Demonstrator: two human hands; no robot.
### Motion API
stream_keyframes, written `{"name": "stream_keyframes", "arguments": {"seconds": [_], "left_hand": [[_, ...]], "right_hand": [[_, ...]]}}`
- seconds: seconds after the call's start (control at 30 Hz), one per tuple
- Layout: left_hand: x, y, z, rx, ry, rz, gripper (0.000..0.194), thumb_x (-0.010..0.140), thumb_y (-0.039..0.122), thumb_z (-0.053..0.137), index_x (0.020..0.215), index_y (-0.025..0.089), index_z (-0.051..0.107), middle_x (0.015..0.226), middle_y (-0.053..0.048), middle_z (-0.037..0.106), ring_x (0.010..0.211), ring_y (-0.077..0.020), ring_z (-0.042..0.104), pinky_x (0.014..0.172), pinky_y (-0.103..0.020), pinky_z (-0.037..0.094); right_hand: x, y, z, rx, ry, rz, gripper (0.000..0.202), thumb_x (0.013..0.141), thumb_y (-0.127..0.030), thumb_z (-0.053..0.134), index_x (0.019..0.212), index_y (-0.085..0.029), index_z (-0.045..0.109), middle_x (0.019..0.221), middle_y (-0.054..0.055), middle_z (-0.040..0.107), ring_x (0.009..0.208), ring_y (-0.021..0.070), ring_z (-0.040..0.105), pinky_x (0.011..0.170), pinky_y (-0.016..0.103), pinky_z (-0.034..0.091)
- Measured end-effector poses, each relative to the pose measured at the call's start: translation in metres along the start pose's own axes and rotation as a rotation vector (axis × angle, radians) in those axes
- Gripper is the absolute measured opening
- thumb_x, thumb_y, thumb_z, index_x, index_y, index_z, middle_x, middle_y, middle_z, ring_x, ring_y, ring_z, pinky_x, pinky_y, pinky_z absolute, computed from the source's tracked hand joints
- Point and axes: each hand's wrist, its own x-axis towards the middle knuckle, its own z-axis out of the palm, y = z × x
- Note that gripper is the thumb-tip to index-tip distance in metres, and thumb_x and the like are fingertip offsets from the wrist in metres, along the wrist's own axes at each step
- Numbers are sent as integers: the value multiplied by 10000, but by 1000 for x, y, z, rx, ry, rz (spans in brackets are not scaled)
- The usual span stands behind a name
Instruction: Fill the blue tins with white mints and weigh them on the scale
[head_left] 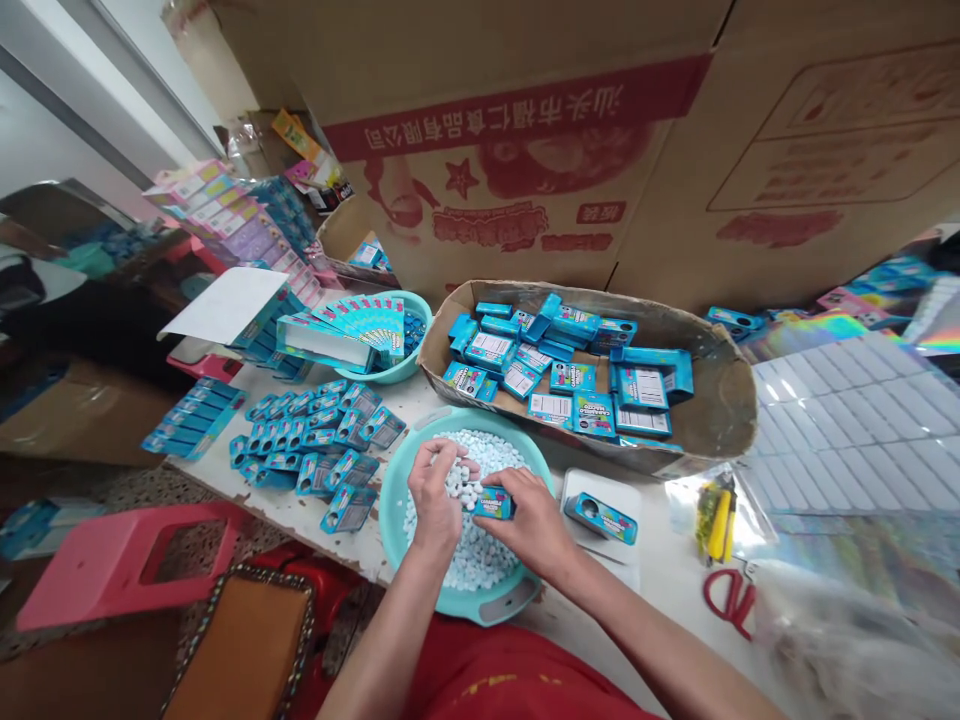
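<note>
My left hand (435, 495) is cupped round a small heap of white candies (459, 486) above the turquoise basin (390, 510). My right hand (529, 520) grips a small blue candy box (493, 503) between thumb and fingers, its left end against the candies in my left hand. Loose white candies (480, 572) fill the basin under both hands. Right of the basin, another blue candy box (602, 517) lies on a white tray (634, 490). The side of the held box facing the left hand is partly hidden by fingers.
A cut-down carton (712, 420) of blue boxes stands behind the basin. Rows of blue boxes (322, 440) lie left, near a second turquoise bowl (420, 310). On the right are red scissors (731, 600), yellow cutters (720, 520) and stacked sheets (862, 430). A large carton (525, 190) walls the back.
</note>
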Motion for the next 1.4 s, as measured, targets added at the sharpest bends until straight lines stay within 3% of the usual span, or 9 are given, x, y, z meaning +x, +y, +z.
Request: {"name": "stream_keyframes", "arguments": {"seconds": [0.2, 0.5, 0.93, 1.23, 1.3, 1.4], "left_hand": [[1, -1, 5, 11, 12, 1, 220, 706, 346, 655, 708, 161, 536, 566, 38, 542, 532, -115, 576, 546, -221, 444], [-6, 0, 9, 25, 13, 11, 231, 720, 353, 656, 686, 159, 535, 604, 26, 531, 566, -114, 569, 546, -219, 447], [-8, 2, 2, 75, -18, 66, 202, 747, 348, 630, 723, 163, 551, 666, 12, 568, 584, -111, 568, 558, -230, 468], [-13, -6, 4, 170, -150, 82, 236, 768, 364, 612, 676, 156, 550, 604, 14, 551, 484, -85, 512, 464, -196, 393], [-5, -2, 0, 157, -147, 115, 246, 778, 368, 598, 660, 162, 533, 586, 19, 537, 462, -82, 494, 452, -196, 375], [19, -3, -18, 215, -57, 158, 252, 801, 409, 534, 695, 180, 533, 591, 19, 532, 475, -99, 499, 466, -214, 388]], "right_hand": [[1, -3, -5, -18, -15, 42, 316, 636, -176, 752, 911, -215, 601, 906, 24, 655, 906, 255, 575, 765, 358, 392], [-1, -5, -8, -37, -21, 21, 299, 653, -199, 753, 909, -218, 599, 899, 23, 651, 899, 249, 565, 765, 354, 378], [-4, -10, -9, 7, -19, 17, 327, 652, -188, 770, 926, -210, 595, 903, 29, 640, 904, 241, 558, 782, 359, 402], [0, -4, 2, -1, -87, 70, 307, 625, -186, 796, 860, -192, 598, 846, 25, 630, 847, 230, 563, 752, 348, 420], [1, -1, -6, 52, -75, 62, 343, 613, -190, 816, 882, -196, 604, 854, 20, 636, 847, 223, 570, 754, 342, 429], [-2, -6, -38, 103, 52, -32, 375, 640, -179, 807, 952, -204, 600, 915, 26, 637, 897, 217, 566, 781, 338, 438]]}}
